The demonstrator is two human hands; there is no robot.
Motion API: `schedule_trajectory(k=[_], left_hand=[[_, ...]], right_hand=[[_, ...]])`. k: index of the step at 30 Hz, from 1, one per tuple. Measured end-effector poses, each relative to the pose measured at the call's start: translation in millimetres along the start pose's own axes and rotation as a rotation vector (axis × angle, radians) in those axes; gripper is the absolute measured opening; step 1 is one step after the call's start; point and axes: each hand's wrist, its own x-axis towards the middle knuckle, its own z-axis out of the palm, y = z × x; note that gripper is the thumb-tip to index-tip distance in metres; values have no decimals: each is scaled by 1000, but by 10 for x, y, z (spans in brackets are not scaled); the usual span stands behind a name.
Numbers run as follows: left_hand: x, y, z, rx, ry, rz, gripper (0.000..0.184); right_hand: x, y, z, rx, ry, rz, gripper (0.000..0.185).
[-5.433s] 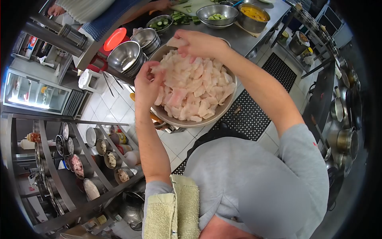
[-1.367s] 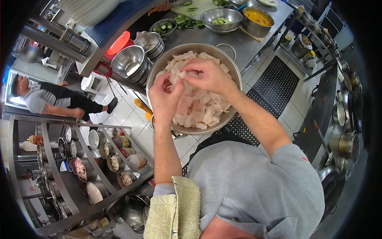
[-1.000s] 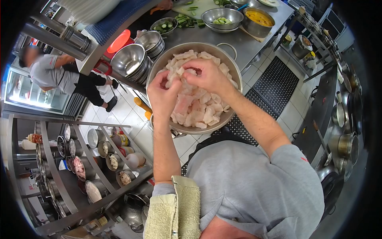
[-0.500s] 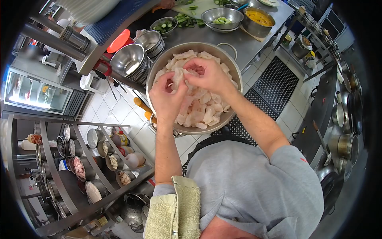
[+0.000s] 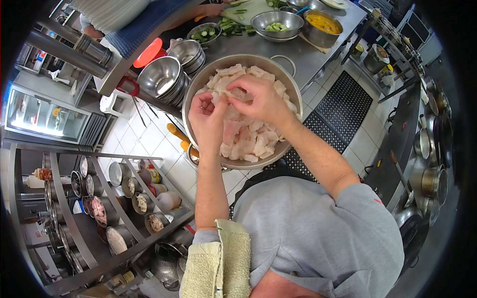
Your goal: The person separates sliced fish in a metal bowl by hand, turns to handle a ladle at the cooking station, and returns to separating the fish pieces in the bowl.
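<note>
A wide metal pot with loop handles is heaped with pale, raw meat slices; whether chicken or fish I cannot tell. Over the heap, my left hand is closed, fingers curled and thumb pressed inward, at the left side of a raw meat slice. My right hand pinches the same slice from the right, thumb and fingertips close to the left hand's. Much of that slice is hidden behind the fingers.
Stacked steel bowls stand left of the pot. Behind it on the steel counter are a bowl of cut cucumber, a pot of yellow food and a co-worker's hand. A shelf of food containers is at lower left.
Both hands have shifted slightly and stay close together over the meat. The pot has moved a little. At the back, the co-worker's hand and forearm have come further into view.
</note>
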Motion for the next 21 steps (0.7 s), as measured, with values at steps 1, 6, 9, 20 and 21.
schedule_trajectory(k=[1,6,9,20,21], left_hand=[[2,-7,8,0,-2,1,22],[-18,-29,68,-86,47,40,21],[3,-95,44,-126,39,37,18],[39,-51,-10,-214,-28,10,23],[36,-44,-19,-210,-35,9,22]], right_hand=[[5,-10,1,-1,2,0,27],[3,-100,35,-80,85,-48,26],[-2,-69,70,-51,134,-24,24],[8,-84,22,-25,57,-2,29],[12,-102,0,-22,3,-1,31]])
